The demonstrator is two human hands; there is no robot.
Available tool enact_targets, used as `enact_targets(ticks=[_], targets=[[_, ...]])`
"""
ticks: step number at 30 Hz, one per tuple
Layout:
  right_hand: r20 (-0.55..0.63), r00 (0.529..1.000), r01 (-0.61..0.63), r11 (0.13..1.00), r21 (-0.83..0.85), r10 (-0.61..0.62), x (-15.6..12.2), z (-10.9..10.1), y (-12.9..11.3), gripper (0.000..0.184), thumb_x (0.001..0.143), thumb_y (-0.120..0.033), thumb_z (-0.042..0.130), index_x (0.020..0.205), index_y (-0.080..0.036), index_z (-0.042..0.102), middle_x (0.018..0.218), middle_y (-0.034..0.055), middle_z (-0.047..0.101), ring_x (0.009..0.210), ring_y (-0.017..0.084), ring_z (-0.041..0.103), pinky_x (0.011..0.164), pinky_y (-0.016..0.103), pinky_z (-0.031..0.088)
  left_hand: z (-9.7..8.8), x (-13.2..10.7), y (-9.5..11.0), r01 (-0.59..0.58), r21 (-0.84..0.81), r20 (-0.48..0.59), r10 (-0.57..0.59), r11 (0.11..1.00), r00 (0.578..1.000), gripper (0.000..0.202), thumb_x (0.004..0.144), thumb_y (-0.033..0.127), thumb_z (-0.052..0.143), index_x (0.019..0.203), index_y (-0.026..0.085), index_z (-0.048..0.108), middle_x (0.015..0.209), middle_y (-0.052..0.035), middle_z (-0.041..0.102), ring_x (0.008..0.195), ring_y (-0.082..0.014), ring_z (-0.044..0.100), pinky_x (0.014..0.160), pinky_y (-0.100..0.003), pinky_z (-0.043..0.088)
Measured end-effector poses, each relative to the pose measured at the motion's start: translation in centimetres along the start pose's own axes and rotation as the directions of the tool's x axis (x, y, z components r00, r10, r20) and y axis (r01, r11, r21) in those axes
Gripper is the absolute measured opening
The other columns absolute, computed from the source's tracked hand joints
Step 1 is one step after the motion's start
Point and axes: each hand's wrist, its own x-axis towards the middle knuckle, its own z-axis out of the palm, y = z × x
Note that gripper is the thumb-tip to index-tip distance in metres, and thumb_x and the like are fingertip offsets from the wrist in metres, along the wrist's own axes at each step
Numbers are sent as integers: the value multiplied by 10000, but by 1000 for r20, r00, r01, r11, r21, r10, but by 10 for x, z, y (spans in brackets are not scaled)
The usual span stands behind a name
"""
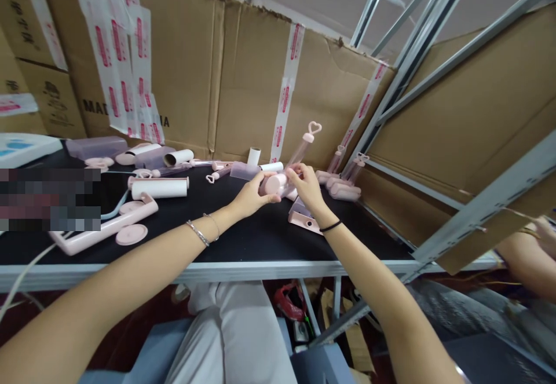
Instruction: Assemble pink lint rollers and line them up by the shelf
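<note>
Both my hands meet over the far middle of a black work table (243, 239). My left hand (252, 196) is closed around a pink lint roller (274, 183), gripping its round end. My right hand (307, 186) pinches the same roller from the other side, near its clear handle with a heart-shaped loop (309, 132) that points up and away. Just under my right wrist lies a flat pink cover piece (304, 220).
White paper rolls (160, 188), pink handles (99, 229), round pink caps (131, 234) and translucent covers (95, 146) litter the table's left. Finished rollers (344, 189) are stacked at the right. Cardboard walls (260, 83) and a metal rack (478, 210) enclose the table. Another person's arm (527, 256) is at the right.
</note>
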Motion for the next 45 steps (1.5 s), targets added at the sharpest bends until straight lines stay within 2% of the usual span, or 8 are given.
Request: enact_targets(ticks=[5, 10, 14, 19, 27, 32, 38, 45], targets=[[-247, 966, -138, 963, -230, 80, 16, -59, 52, 250, 816, -370, 449, 841, -165, 591, 907, 83, 581, 856, 186, 517, 820, 304, 394, -1, 6, -4, 59, 1, -43, -59, 998, 997, 339, 733, 337, 635, 1014, 162, 559, 1076, -87, 628, 771, -130, 617, 773, -297, 480], [-370, 862, -498, 713, -493, 347, 24, -126, 136, 323, 826, -339, 456, 994, -108, 606, 1077, 185, 578, 1112, 291, 448, 994, 406, 270, -8, 10, -5, 93, 168, -117, -73, 981, 990, 135, 730, 290, 607, 727, 156, 603, 726, -12, 656, 683, -135, 590, 698, -268, 463], [-349, 787, -616, 632, -470, 508, 10, -130, 182, 344, 818, -267, 445, 1072, -83, 585, 1068, 210, 589, 1106, 315, 452, 953, 391, 320, -8, 10, -6, 81, 223, -94, -62, 972, 994, 147, 732, 283, 594, 675, 151, 623, 672, -9, 659, 654, -134, 586, 672, -253, 452], [-365, 800, -599, 664, -447, 477, -7, -114, 197, 414, 855, -240, 331, 1194, -68, 495, 1112, 199, 575, 1152, 290, 412, 958, 335, 319, -7, 7, -3, 59, 260, 22, -67, 964, 998, 299, 825, 341, 471, 710, 146, 666, 705, -38, 694, 656, -144, 633, 672, -250, 463], [-385, 876, -467, 711, -525, 291, -8, -112, 163, 451, 840, -286, 398, 1223, -53, 449, 1243, 259, 444, 1165, 320, 414, 959, 385, 315, -9, 7, -3, 48, 348, 54, -71, 936, 996, 304, 842, 256, 420, 741, 148, 686, 672, -31, 691, 639, -138, 643, 663, -245, 474], [-27, 984, -156, 787, -598, 174, 10, -87, 89, 283, 861, -276, 374, 981, -162, 603, 996, 132, 644, 939, 230, 572, 817, 297, 390, -17, 13, -5, 48, 343, -25, -42, 938, 999, 290, 805, 138, 408, 835, 141, 697, 649, -21, 682, 615, -130, 637, 660, -247, 489], [452, 872, 134, 798, -587, 186, 17, -49, 19, 231, 806, -356, 515, 906, -194, 644, 888, 68, 687, 774, 177, 600, 665, 247, 383, -42, 22, -6, 91, 262, -184, -44, 961, 982, 398, 735, 14, 376, 986, 104, 671, 809, -56, 711, 711, -123, 661, 764, -272, 516], [636, 772, 230, 938, -258, -15, -16, 8, 3, 217, 841, -353, 492, 905, -194, 624, 801, 14, 659, 705, 131, 578, 651, 232, 404, -59, 24, -11, 84, 487, -263, 54, 869, 963, 593, 556, -92, 360, 1005, 151, 659, 1041, -67, 647, 1001, -166, 582, 949, -330, 435]])
